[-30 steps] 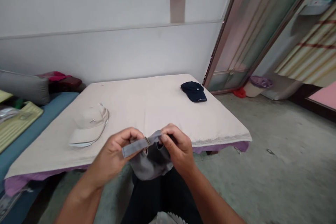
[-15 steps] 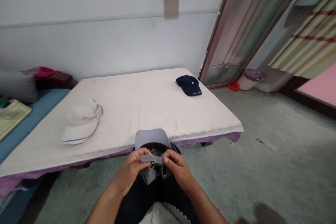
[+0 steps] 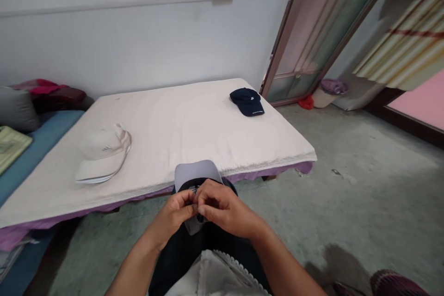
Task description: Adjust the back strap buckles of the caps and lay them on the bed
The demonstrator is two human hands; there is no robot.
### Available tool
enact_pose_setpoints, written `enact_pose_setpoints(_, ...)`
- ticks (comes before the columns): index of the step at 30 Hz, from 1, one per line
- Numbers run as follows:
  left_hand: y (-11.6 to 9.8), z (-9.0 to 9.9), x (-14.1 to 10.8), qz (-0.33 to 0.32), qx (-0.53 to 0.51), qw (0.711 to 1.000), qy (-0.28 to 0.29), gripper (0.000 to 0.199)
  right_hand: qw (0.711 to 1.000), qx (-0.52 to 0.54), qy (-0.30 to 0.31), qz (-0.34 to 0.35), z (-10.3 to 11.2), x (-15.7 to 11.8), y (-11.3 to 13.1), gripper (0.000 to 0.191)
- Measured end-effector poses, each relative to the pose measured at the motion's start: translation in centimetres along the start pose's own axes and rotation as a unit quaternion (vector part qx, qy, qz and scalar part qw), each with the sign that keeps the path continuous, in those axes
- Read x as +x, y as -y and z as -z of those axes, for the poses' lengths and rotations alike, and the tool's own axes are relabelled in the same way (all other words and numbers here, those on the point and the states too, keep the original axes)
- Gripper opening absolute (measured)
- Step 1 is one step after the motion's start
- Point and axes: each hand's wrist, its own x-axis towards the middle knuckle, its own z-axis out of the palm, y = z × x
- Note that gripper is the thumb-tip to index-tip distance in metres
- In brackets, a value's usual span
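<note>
View from above the lap, looking down and forward. At 6 o'clock in the frame, 2 bare hands meeting over a grey cap (image 3: 197, 173) held low against dark clothing. Left hand (image 3: 175, 215) coming in from 7 o'clock, fingers curled and pinched on the rear of the cap. Right hand (image 3: 222, 210) coming in from 5 o'clock, fingers closed over the same spot, overlapping the left thumb. Both hands narrow, gripping the cap's back edge; the strap itself hidden beneath the fingers, so its exact hold impossible to tell.

Key relation: cap lying directly ahead of the hands toward 12 o'clock, long axis running 6 to 12, pale brim pointing away from the body toward the low table (image 3: 277, 145), rear opening nearest the body. Both hands equally near, touching at the cap's rear; neither reaching.

Beyond, table covered in a cream cloth. On it at 10 o'clock from the hands, a white cap (image 3: 102, 152), well apart. At 1 o'clock near the far right corner, a navy cap (image 3: 247, 101), also well apart. Glass door (image 3: 312, 32) at 2 o'clock, grey floor to the right.
</note>
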Motion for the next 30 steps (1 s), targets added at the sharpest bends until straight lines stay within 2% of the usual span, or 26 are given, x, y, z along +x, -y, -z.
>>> enact_pose_setpoints(3, 0.2, 0.1, -0.1, 0.013, -0.037, 0.999, 0.012, 0.018, 0.991, 0.137, -0.001, -0.007, 0.2, -0.5, -1.2, 0.017)
enact_pose_setpoints(5, 0.2, 0.1, 0.0, 0.016, -0.039, 0.999, 0.019, 0.018, 0.984, 0.175, 0.002, -0.016, 0.2, -0.7, -1.5, 0.017)
enact_pose_setpoints(9, 0.1, 0.0, 0.2, 0.009, -0.026, 1.000, 0.007, 0.023, 0.999, 0.045, 0.026, 0.006, 0.3, -0.5, -0.5, 0.019)
enact_pose_setpoints(12, 0.1, 0.0, 0.3, 0.014, -0.023, 1.000, 0.013, 0.029, 0.999, -0.023, 0.042, 0.005, 0.5, -0.2, 0.1, 0.013)
enact_pose_setpoints(14, 0.0, 0.1, 0.1, 0.009, -0.022, 0.999, 0.021, 0.027, 0.999, -0.004, 0.044, 0.008, 0.6, 0.0, -0.1, 0.005)
enact_pose_setpoints(19, 0.1, 0.5, -0.3, 0.008, -0.068, 0.996, 0.050, 0.018, 0.983, 0.181, 0.036, -0.013, 0.7, -0.2, -1.4, 0.019)
enact_pose_setpoints(21, 0.2, 0.7, -0.3, 0.016, -0.083, 0.995, 0.055, 0.017, 0.976, 0.213, 0.026, -0.037, 0.6, -0.4, -1.9, 0.021)
enact_pose_setpoints(27, 0.5, 0.7, -0.1, 0.029, -0.059, 0.997, 0.045, 0.016, 0.982, 0.166, -0.045, -0.076, -0.4, -0.7, -2.6, 0.019)
enact_pose_setpoints(30, 0.4, 0.6, -0.2, 0.031, -0.034, 0.998, 0.036, 0.018, 0.987, 0.121, -0.058, -0.088, -0.7, -0.8, -2.7, 0.016)
